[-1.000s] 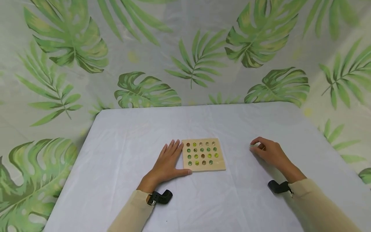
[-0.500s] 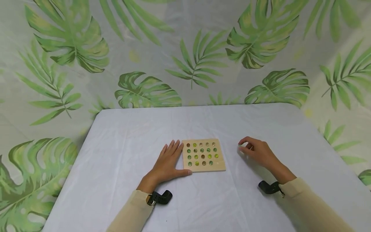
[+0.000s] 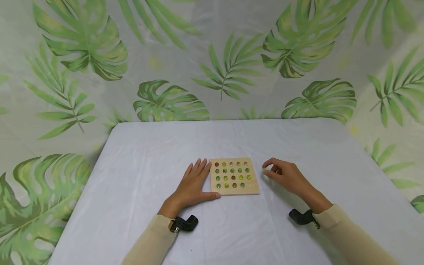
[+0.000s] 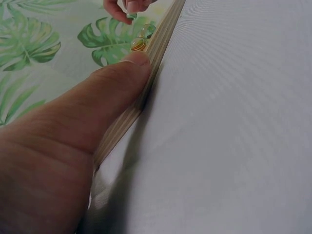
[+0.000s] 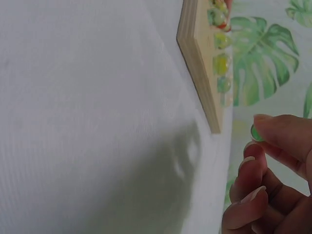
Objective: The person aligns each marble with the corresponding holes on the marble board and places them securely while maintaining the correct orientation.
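A pale wooden board [image 3: 254, 187] lies flat on the cloth-covered table, with several rows of glass marbles in its round hollows; the front row's right end has no marble. My left hand [image 3: 188, 186] rests against the board's left side, fingers spread and straight, the thumb along the front edge. In the left wrist view, that thumb [image 4: 105, 95] touches the wooden edge. Just right of the board, my right hand [image 3: 287, 176] is raised above the table. Between its thumb and fingertip it pinches a green glass marble [image 5: 257, 133].
White cloth [image 3: 159, 147] covers the table, slightly creased. A leaf-patterned backdrop [image 3: 232, 22] rises behind the far edge. Black wrist cameras sit on the left wrist [image 3: 185, 223] and the right wrist [image 3: 301, 217].
My right hand has moved left toward the board, still pinching the marble. The left hand stays against the board, and the view has shifted slightly.
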Action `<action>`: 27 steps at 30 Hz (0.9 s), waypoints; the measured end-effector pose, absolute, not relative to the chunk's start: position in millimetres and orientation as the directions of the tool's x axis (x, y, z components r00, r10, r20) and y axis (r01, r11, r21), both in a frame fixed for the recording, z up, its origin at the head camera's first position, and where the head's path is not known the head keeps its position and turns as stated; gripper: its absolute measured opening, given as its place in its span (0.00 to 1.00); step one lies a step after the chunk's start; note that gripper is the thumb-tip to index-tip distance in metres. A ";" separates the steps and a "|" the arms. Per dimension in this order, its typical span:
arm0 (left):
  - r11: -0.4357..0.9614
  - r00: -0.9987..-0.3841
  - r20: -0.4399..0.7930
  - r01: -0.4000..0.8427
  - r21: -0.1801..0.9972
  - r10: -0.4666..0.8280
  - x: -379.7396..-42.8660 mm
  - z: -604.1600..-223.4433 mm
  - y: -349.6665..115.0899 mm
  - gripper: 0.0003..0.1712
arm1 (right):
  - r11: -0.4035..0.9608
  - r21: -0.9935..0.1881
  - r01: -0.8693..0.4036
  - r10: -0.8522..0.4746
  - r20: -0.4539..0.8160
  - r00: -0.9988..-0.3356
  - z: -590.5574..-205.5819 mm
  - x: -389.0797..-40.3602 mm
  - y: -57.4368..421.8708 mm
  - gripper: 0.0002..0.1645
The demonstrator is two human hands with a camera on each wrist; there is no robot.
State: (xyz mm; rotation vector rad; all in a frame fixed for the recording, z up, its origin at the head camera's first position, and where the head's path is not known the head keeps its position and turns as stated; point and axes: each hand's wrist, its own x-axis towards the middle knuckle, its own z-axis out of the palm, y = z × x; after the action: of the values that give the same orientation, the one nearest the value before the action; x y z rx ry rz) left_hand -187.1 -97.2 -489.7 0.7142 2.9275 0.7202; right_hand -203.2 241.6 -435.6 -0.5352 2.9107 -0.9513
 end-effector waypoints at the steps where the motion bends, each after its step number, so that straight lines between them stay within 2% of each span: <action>1: 0.788 -0.893 0.063 0.425 0.445 0.446 -187.6 -490.1 -97.1 0.66 | 0.750 -0.582 -0.315 -0.337 0.074 -0.938 -435.7 -202.7 240.0 0.13; 27: 0.783 -0.892 0.053 0.421 0.458 0.449 -187.6 -486.8 -97.1 0.65 | 0.673 -0.624 -0.396 -0.465 0.059 -0.884 -439.5 -188.9 209.6 0.09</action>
State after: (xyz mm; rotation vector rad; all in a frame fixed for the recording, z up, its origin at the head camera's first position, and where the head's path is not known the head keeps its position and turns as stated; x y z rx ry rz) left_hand -187.6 -97.1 -486.8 0.7108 2.9103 0.7264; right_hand -188.9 209.6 -439.5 -0.7164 2.7775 -0.9984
